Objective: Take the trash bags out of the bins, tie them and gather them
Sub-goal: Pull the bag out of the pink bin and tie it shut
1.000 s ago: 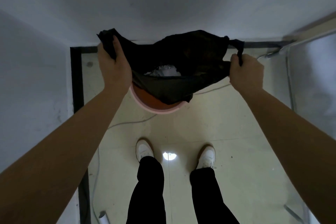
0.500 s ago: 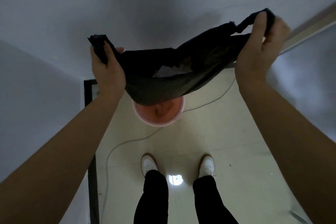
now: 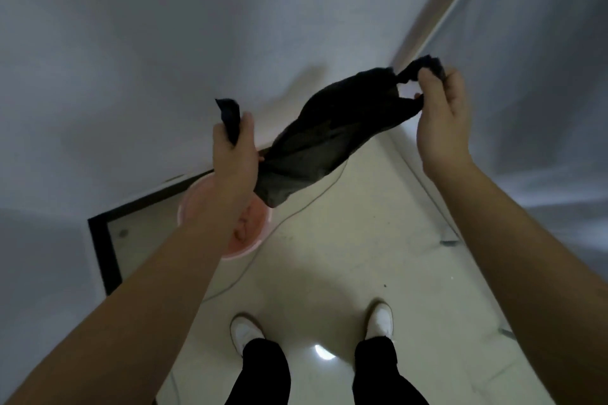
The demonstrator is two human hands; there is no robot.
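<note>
Now left hand (image 3: 234, 154) & right hand (image 3: 439, 118) each grip a handle of black bag (image 3: 316, 141); pink bin (image 3: 253, 227) below

The left hand (image 3: 233, 145), at 9 o'clock, and the right hand (image 3: 441, 118), at 2 o'clock, are holding the black bag (image 3: 329, 138) by its handles. The pink bin (image 3: 255, 230) is sitting on the floor (image 3: 329, 256) below it, at 7 o'clock.
</note>
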